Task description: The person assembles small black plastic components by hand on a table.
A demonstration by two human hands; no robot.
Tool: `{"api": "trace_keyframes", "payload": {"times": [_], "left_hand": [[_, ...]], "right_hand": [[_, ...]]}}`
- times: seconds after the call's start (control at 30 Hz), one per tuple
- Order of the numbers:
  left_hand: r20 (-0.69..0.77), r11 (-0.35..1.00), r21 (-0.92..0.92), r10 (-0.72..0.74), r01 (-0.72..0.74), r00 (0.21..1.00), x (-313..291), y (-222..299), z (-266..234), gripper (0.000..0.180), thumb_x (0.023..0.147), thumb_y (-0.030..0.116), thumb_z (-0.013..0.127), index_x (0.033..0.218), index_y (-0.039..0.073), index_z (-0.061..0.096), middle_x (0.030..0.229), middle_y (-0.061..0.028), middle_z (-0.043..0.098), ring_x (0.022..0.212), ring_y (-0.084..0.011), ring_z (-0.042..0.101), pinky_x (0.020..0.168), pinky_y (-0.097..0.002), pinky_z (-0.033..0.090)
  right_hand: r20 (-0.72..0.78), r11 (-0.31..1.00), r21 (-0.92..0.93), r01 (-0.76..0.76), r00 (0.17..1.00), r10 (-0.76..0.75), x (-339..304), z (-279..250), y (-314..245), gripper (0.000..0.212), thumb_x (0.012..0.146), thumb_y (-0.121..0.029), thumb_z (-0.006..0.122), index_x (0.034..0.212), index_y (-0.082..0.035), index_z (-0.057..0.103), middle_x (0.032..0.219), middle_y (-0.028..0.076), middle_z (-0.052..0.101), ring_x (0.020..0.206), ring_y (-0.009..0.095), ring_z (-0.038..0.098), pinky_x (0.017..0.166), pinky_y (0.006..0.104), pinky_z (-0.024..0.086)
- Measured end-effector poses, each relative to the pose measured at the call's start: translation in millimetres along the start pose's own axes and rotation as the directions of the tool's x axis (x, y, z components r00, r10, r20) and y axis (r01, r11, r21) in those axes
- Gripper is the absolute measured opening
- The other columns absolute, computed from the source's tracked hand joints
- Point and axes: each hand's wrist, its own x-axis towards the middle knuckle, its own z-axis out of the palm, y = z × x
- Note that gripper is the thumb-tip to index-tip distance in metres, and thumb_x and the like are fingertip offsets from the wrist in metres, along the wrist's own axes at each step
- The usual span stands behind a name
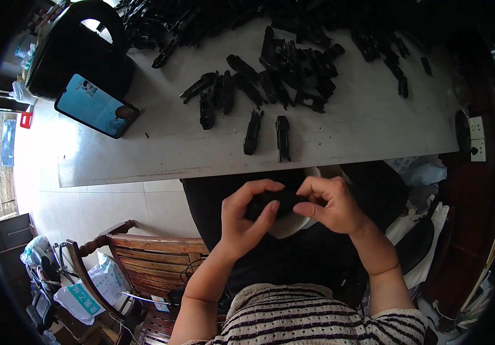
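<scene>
Black part (pixel 286 202) apparently stretches left to right.

At 6 o'clock, the person wore a knit top (pixel 310 319), cream with dark stripes running across it, curving over the rounded front; its texture looked nubbly, like openwork. At 5 o'clock, the striped sleeve (pixel 400 329) ended short, leaving the forearm (pixel 382 273) bare. Black cloth (pixel 310 259) covered the lap, its kind unclear. The left hand (pixel 246 215), towards 11 o'clock, and right hand (pixel 339 204), towards 1 o'clock, were ungloved.
</scene>
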Motion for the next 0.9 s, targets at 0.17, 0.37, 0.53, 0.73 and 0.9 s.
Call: {"api": "trace_keyframes", "payload": {"times": [0.17,0.37,0.53,0.73,0.9], "left_hand": [[0.105,0.967,0.209,0.124,-0.144,0.987,5.9,-11.7,-7.4,0.027,0.077,0.004,0.066,0.102,0.0,0.06,0.093,-0.0095,0.063,0.08,-0.0209,0.058,0.076,-0.0285,0.046],[-0.163,0.498,0.864,0.411,-0.071,0.897,50.3,-9.6,-1.8,0.037,0.071,0.013,0.075,0.104,0.006,0.059,0.098,-0.0118,0.058,0.086,-0.0303,0.056,0.074,-0.037,0.046],[-0.227,0.667,0.743,0.328,-0.055,0.917,44.5,-18.7,-23.5,0.029,0.071,0.002,0.07,0.098,0.005,0.06,0.088,-0.0055,0.059,0.082,-0.0217,0.057,0.073,-0.0318,0.046],[-0.18,0.999,-0.048,-0.004,-0.004,0.984,24.2,-6.5,-19.9,0.033,0.073,-0.004,0.07,0.105,0.0,0.061,0.099,-0.0042,0.062,0.094,-0.0123,0.058,0.084,-0.024,0.043],[-0.045,0.944,-0.327,-0.066,0.047,0.997,21.1,-4.2,-13.2,0.034,0.077,-0.003,0.07,0.11,-0.003,0.06,0.11,-0.0092,0.062,0.104,-0.0145,0.056,0.094,-0.0262,0.041]], "right_hand": [[-0.043,0.932,-0.335,0.137,0.986,-0.16,2.0,-1.7,12.3,0.023,0.079,-0.021,0.074,0.085,-0.003,0.06,0.065,0.008,0.061,0.053,0.021,0.06,0.05,0.0302,0.046],[-0.329,0.55,-0.833,0.06,0.745,-0.58,79.8,-40.0,10.8,0.019,0.078,-0.012,0.071,0.09,-0.003,0.06,0.09,0.009,0.058,0.07,0.023,0.063,0.057,0.0335,0.05],[-0.217,0.369,-0.929,0.031,0.763,-0.609,83.9,-40.2,19.0,0.023,0.074,-0.004,0.071,0.094,-0.003,0.058,0.098,0.01,0.056,0.079,0.025,0.063,0.063,0.0336,0.053],[-0.394,0.889,0.255,0.38,0.88,-0.264,34.8,-3.2,-8.6,0.034,0.08,0.003,0.066,0.112,0.001,0.054,0.108,0.009,0.057,0.099,0.017,0.06,0.083,0.0309,0.052],[-0.305,0.87,0.086,0.486,0.844,-0.441,33.2,10.7,5.4,0.03,0.076,-0.002,0.071,0.104,-0.001,0.06,0.105,0.01,0.063,0.101,0.022,0.06,0.091,0.0341,0.047]]}}
